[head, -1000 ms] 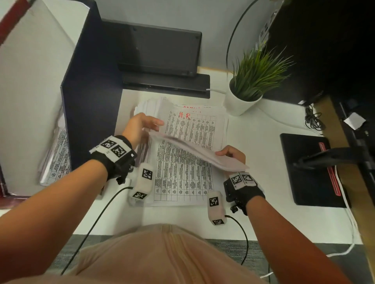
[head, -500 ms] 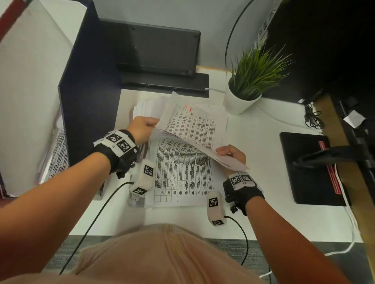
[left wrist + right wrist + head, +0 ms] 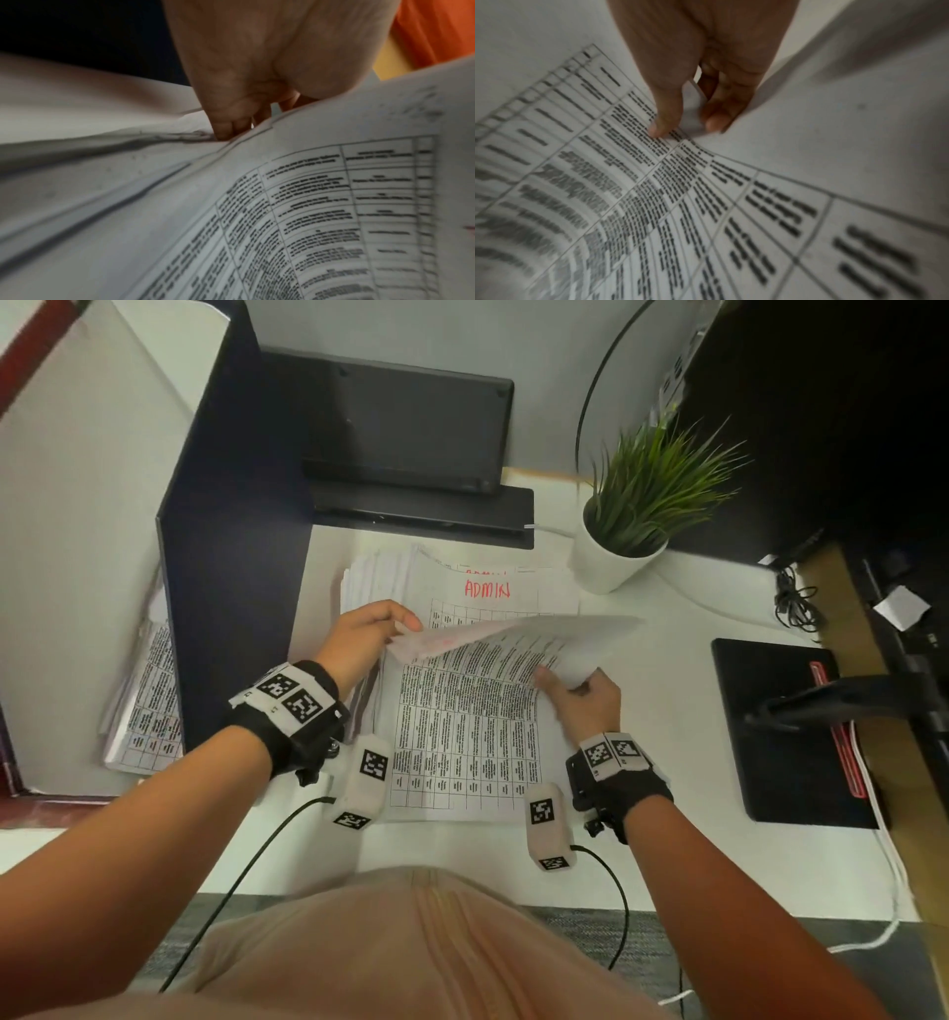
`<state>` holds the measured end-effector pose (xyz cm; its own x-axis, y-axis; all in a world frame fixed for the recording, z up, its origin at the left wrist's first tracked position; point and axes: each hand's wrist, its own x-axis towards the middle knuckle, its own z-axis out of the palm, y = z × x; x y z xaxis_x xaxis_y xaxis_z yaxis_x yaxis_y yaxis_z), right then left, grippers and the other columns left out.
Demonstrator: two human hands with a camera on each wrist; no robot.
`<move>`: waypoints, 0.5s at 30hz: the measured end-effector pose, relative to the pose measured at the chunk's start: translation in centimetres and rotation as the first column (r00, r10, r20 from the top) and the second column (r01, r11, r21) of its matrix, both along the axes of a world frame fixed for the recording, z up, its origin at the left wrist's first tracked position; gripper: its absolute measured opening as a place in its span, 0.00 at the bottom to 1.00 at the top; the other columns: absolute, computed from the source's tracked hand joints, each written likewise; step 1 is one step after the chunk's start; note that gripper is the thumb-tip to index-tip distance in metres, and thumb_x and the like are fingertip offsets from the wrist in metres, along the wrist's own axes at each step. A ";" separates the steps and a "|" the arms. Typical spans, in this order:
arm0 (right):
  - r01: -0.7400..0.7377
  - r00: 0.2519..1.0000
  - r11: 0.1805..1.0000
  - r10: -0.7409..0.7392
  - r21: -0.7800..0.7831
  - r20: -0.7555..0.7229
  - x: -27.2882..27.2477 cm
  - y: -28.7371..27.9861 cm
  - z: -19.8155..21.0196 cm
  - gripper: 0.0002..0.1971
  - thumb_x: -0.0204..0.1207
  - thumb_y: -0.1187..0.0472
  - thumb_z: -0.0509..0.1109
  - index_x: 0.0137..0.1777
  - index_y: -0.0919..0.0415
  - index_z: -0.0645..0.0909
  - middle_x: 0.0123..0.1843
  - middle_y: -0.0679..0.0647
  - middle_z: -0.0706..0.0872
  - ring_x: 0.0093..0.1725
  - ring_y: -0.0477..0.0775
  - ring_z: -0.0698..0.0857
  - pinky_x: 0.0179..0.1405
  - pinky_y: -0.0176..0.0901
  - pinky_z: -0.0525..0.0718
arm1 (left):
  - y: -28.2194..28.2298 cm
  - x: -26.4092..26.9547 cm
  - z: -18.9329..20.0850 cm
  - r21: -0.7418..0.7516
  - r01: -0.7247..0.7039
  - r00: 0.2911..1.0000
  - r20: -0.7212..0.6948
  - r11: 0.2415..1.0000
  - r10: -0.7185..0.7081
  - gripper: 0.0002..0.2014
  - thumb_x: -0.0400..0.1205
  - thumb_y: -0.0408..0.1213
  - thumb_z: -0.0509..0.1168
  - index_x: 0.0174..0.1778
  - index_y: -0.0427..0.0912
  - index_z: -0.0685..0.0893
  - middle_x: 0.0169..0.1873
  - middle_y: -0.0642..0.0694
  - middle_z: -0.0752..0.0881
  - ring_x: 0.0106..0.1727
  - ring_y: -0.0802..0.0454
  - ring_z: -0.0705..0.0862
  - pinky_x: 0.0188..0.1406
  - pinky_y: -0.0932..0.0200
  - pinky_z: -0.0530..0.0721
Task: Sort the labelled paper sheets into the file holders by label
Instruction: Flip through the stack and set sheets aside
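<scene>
A stack of printed table sheets (image 3: 462, 752) lies on the white desk (image 3: 667, 855). The sheet showing at its far end is labelled ADMIN (image 3: 487, 589) in red. One sheet (image 3: 518, 636) is lifted and curled over the stack. My left hand (image 3: 405, 629) pinches its left corner, as the left wrist view shows (image 3: 231, 130). My right hand (image 3: 560, 677) pinches its right edge between thumb and fingers (image 3: 713, 121). That sheet's label is hidden. A dark file holder (image 3: 231, 546) stands to the left, with printed sheets (image 3: 151, 711) inside it.
A potted plant (image 3: 637, 505) stands behind the stack on the right. A black stand (image 3: 411, 433) sits at the back. A black pad (image 3: 770, 711) with a red pen lies at the right. Cables trail off the front edge.
The top sheet, marked H.R., has been lifted off the stack and curled over towards me, which uncovers the ADMIN sheet beneath. Both hands stay in about the same places.
</scene>
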<state>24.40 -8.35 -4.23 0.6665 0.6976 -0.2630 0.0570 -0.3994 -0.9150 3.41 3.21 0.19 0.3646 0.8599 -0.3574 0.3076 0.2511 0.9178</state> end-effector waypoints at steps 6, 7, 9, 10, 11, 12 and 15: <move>0.047 0.999 0.991 -0.046 0.127 -0.018 0.1 1.3 3.0 0.14 0.76 0.55 0.70 0.59 0.60 0.81 0.55 0.52 0.84 0.54 0.49 0.83 0.50 0.35 0.79 | -0.4 0.6 1.1 -0.119 -0.003 0.984 0.178 0.993 0.024 0.27 0.77 0.69 0.49 0.56 0.58 0.85 0.56 0.55 0.88 0.59 0.57 0.84 0.62 0.51 0.78; 0.044 0.999 0.985 -0.040 0.168 -0.025 0.0 1.4 3.8 0.16 0.77 0.56 0.69 0.63 0.61 0.80 0.56 0.51 0.84 0.55 0.47 0.83 0.50 0.31 0.80 | -0.8 0.8 1.5 -0.030 0.025 0.991 0.129 0.999 -0.021 0.27 0.76 0.69 0.53 0.60 0.56 0.82 0.57 0.58 0.86 0.60 0.61 0.83 0.63 0.52 0.77; 0.052 0.998 0.968 -0.056 0.247 0.010 -0.3 1.6 5.6 0.15 0.78 0.59 0.69 0.64 0.60 0.79 0.56 0.49 0.85 0.54 0.44 0.83 0.50 0.27 0.81 | -1.4 1.1 2.5 0.199 0.071 0.997 -0.001 0.977 -0.072 0.22 0.77 0.55 0.65 0.64 0.49 0.76 0.58 0.59 0.83 0.59 0.63 0.82 0.60 0.57 0.80; 0.060 0.997 0.955 -0.071 0.291 0.026 -0.5 1.6 6.5 0.14 0.78 0.60 0.69 0.62 0.59 0.79 0.55 0.47 0.85 0.53 0.42 0.84 0.51 0.28 0.82 | -1.6 1.3 3.1 0.291 0.073 0.997 -0.028 0.954 -0.068 0.21 0.78 0.46 0.67 0.67 0.45 0.75 0.58 0.57 0.82 0.59 0.60 0.82 0.58 0.61 0.81; 0.066 0.996 0.936 -0.083 0.346 0.037 -0.6 1.6 7.4 0.12 0.77 0.60 0.69 0.60 0.56 0.80 0.53 0.45 0.85 0.53 0.41 0.84 0.52 0.31 0.83 | -1.7 1.5 3.7 0.364 0.046 0.999 -0.018 0.930 -0.042 0.20 0.79 0.39 0.67 0.68 0.42 0.75 0.58 0.55 0.82 0.59 0.60 0.82 0.56 0.66 0.81; 0.063 0.995 0.911 -0.090 0.407 0.047 -0.8 1.7 8.5 0.10 0.77 0.61 0.70 0.57 0.53 0.79 0.52 0.43 0.85 0.53 0.39 0.85 0.54 0.34 0.84 | -1.8 1.7 4.4 0.433 0.000 1.000 0.022 0.902 -0.010 0.20 0.80 0.35 0.66 0.68 0.40 0.75 0.57 0.56 0.82 0.59 0.63 0.82 0.54 0.71 0.80; 0.022 0.996 0.811 -0.068 0.584 0.056 -1.2 1.5 10.9 0.11 0.76 0.63 0.70 0.55 0.48 0.78 0.51 0.40 0.86 0.56 0.38 0.86 0.54 0.34 0.85 | -1.9 1.9 6.3 0.588 -0.150 0.979 0.200 0.795 0.037 0.17 0.80 0.31 0.66 0.65 0.42 0.75 0.53 0.64 0.80 0.55 0.76 0.80 0.51 0.79 0.78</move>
